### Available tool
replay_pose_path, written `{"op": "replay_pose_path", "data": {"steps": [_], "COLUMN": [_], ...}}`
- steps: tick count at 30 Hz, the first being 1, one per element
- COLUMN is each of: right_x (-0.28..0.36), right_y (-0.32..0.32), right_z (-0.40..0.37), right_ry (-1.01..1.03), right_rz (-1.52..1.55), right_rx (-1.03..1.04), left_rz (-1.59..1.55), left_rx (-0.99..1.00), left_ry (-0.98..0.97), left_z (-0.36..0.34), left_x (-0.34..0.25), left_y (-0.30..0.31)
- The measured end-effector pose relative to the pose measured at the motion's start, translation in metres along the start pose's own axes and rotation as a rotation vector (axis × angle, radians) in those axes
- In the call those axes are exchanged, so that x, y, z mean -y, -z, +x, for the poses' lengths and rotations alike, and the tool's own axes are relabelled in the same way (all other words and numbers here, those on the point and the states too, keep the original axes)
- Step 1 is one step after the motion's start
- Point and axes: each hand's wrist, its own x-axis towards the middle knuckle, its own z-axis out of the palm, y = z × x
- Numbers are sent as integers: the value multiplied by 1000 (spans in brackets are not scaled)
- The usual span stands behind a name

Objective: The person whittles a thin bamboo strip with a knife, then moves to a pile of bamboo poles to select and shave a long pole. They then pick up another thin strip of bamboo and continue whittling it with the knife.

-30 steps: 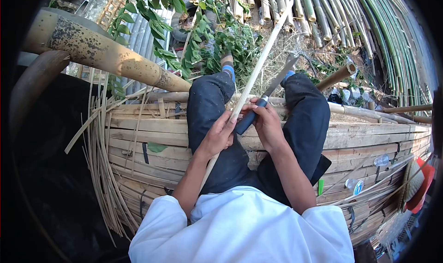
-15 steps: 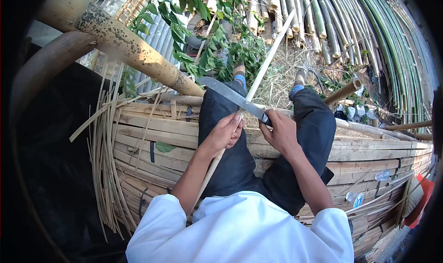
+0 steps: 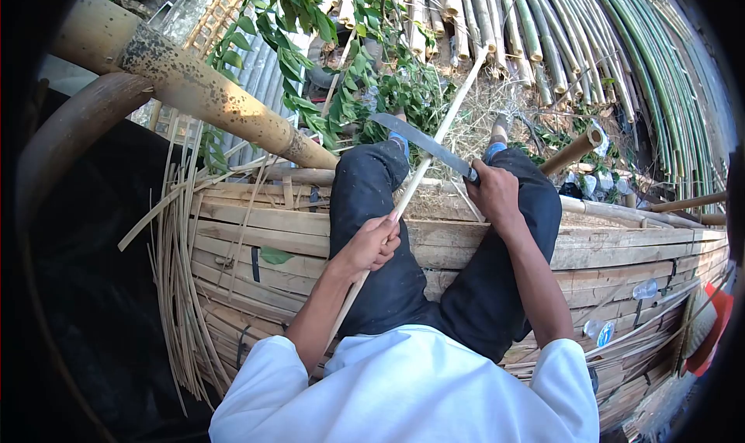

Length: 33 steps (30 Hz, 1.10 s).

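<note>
A long pale bamboo strip (image 3: 448,118) slants from under my left arm up toward the top centre. My left hand (image 3: 374,245) is closed around it above my thigh. My right hand (image 3: 493,192) grips the dark handle of a large knife (image 3: 423,142). The grey blade points up and left and crosses the strip, touching or very near it, some way beyond my left hand. A thin sliver hangs below the blade near my right hand.
Stacked split bamboo (image 3: 605,249) lies beneath my legs. Thin strips (image 3: 174,288) hang at the left beside a thick bamboo pole (image 3: 209,93). Leafy branches (image 3: 291,62) and bamboo poles (image 3: 543,47) lie ahead. Plastic cups (image 3: 599,332) and a red-edged hat (image 3: 710,330) are at right.
My right hand and the knife have moved forward and right along the strip, away from my body. My left hand has shifted slightly back toward me, and the strip's far end sits lower.
</note>
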Motion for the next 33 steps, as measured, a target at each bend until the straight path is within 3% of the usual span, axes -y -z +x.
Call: {"op": "replay_pose_path", "data": {"steps": [3,7,9,22,25,27,33], "right_x": [13,32,30,12,4,-13,-23], "right_y": [-2,-10,-11,-14,-15,-11,-9], "right_z": [-7,-27,-24,-9,-3,5,10], "right_ry": [-40,265,239,231,204,21,29], "right_rz": [69,140,182,68,43,-43,-50], "right_rx": [43,91,84,44,7,0,-28], "left_rz": [-28,-63,-118,-95,-114,-163,-159], "left_rx": [8,40,111,84,99,95,111], "left_ry": [-14,10,23,12,-3,41,33], "left_z": [1,2,0,6,1,-8,-13], "left_x": [1,1,-1,-8,-6,-3,4], "left_y": [1,4,5,4,7,7,8]}}
